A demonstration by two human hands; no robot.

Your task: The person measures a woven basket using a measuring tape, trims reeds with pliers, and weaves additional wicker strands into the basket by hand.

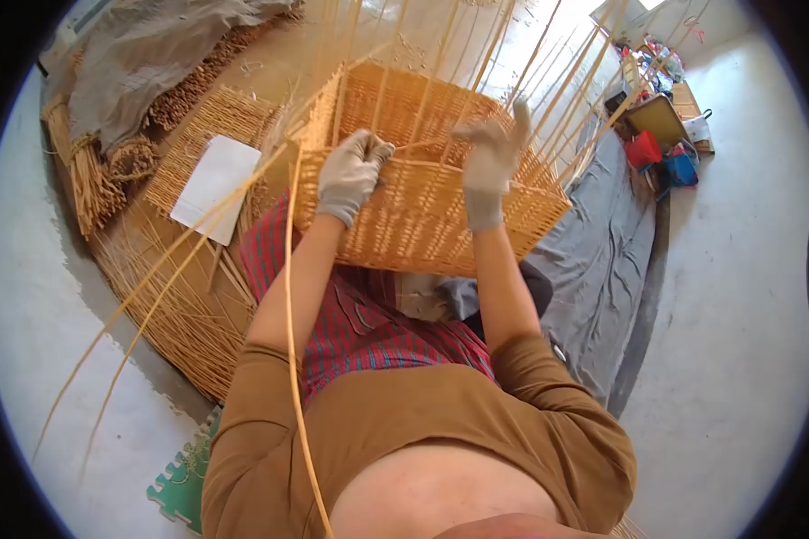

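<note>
A rectangular wicker basket (422, 216) stands tilted before me, long upright strands rising from its rim. In a pale glove, my left hand (354, 172) is closed on the near rim, toward the left corner, fingertips pressed together on the weave. My right hand (492, 162), gloved too, is at the same rim further right, its fingers apart and slightly blurred. A thin strand runs along the rim between both hands. From the left corner a long loose strand (289, 296) hangs down past my left forearm, and others stretch to the lower left.
Bundles of reeds (94, 180) and a woven mat (189, 153) with a white sheet (216, 189) lie at the left. Grey cloth (598, 269) covers the floor at the right. Red and blue items (680, 166) sit at the upper right, a green foam mat (182, 490) lower left.
</note>
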